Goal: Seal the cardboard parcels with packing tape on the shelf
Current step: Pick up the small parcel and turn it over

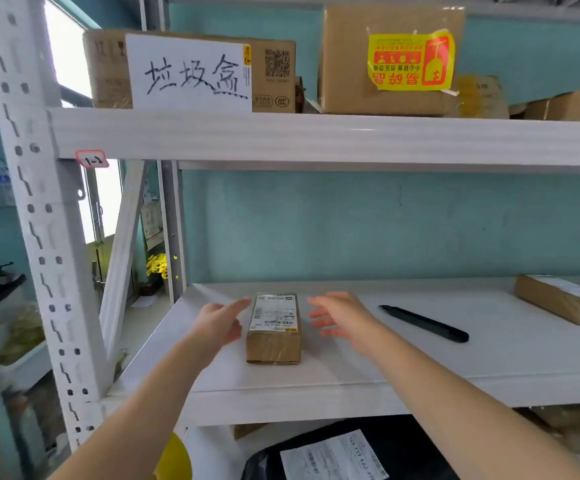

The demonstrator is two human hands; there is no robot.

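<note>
A small parcel (pixel 274 329) lies flat on the white shelf (pixel 385 368), left of the middle, its short end toward the person and a printed label on its top face. The top looks glossy, but whether that is tape I cannot tell.

The left hand (pixel 221 323) hangs just beside the parcel's left side, holding nothing. Its index finger points at the far left corner and the other fingers are loosely bent. Whether any finger touches the cardboard cannot be told.

The right hand (pixel 339 318) hangs near the parcel's right side, apart from it. Its fingers are spread and straight, and it holds nothing.

A slim black tool (pixel 423 323) lies on the shelf to the right of the right hand. A second parcel (pixel 564 297) sits by the right edge, well apart from the first.

On the upper shelf (pixel 316 136) stand a box (pixel 274 77) fronted by a handwritten paper sign (pixel 190 74) and a taller box (pixel 351 57) with a yellow sticker (pixel 410 60).

Below the working shelf lies a black bag (pixel 271 459) with a white label
</note>
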